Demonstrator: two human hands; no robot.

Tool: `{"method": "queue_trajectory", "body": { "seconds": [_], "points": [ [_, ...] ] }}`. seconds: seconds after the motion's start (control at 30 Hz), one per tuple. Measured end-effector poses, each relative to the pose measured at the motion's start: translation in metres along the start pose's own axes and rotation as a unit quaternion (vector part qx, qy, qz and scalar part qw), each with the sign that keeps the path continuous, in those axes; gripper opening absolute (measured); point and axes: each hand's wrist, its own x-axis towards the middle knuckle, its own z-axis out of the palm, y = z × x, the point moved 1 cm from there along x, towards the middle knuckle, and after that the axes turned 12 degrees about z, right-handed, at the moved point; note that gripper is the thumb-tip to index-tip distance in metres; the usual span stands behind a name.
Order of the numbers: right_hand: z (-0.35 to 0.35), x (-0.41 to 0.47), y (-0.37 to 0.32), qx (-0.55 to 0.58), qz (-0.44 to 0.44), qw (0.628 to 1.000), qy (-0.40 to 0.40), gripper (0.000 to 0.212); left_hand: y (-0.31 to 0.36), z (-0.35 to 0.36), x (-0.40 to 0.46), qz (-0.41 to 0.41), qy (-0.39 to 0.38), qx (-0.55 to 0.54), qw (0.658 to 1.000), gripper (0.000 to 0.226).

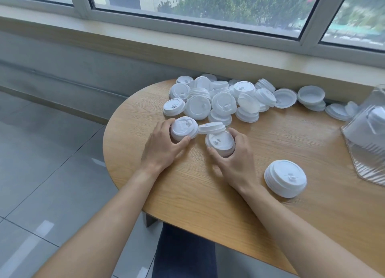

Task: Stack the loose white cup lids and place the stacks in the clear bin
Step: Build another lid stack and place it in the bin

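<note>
A heap of loose white cup lids point(220, 99) lies at the back of the wooden table point(208, 194), spreading right along the window sill. My left hand point(162, 146) grips a small stack of lids point(184, 128) at the heap's near edge. My right hand point(233, 159) grips another small stack of lids point(219, 143) just to the right. A single tilted lid point(211, 127) lies between the two stacks. A finished stack of lids point(285, 177) stands alone at the near right. The clear bin point(368, 144) sits at the far right edge, partly cut off, with lids showing inside.
The table's rounded left edge drops to a grey tiled floor point(41, 163). The window sill point(187, 55) and window run behind the table. My dark trouser leg point(185, 252) shows under the near edge.
</note>
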Motion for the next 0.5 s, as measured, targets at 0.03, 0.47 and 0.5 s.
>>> {"method": "queue_trajectory", "body": {
  "seconds": [0.03, 0.47, 0.5],
  "points": [
    [-0.006, -0.011, 0.001, 0.005, -0.012, 1.000, -0.012, 0.074, 0.002, 0.000, -0.004, 0.004, -0.002, -0.015, 1.000, 0.063],
    [-0.164, -0.063, 0.041, -0.043, -0.079, 0.995, -0.029, 0.073, 0.065, 0.039, -0.040, 0.060, -0.087, -0.082, 0.991, 0.064],
    [-0.175, -0.060, 0.047, -0.047, -0.070, 0.996, -0.029, 0.074, 0.070, 0.042, -0.039, 0.060, -0.093, -0.089, 0.990, 0.064]
  ]
}}
